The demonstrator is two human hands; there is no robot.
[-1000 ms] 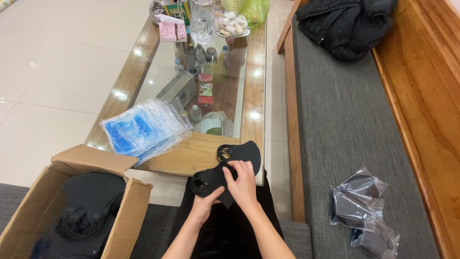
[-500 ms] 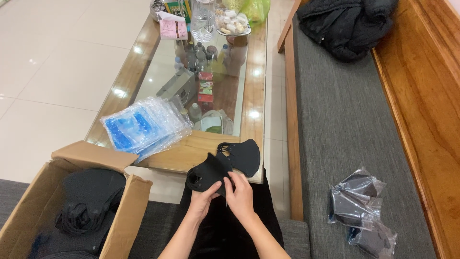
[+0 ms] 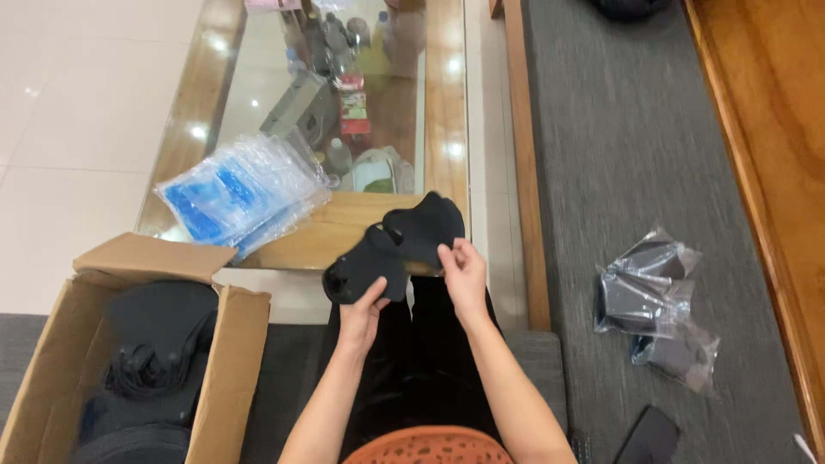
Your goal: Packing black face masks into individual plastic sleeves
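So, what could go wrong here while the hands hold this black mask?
The black mask is pinched only at its edges by the left hand and the right hand, so it may slip onto the lap. The stack of clear bags overhangs the table edge and could slide off.

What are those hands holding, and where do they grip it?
A black mask: the left hand pinches its lower edge, the right hand its right side.

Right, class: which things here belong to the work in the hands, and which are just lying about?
In use: black mask, left hand, right hand, cardboard box of black masks, clear bags stack, bagged masks.

Lying about: bottles under the glass table, dark phone.
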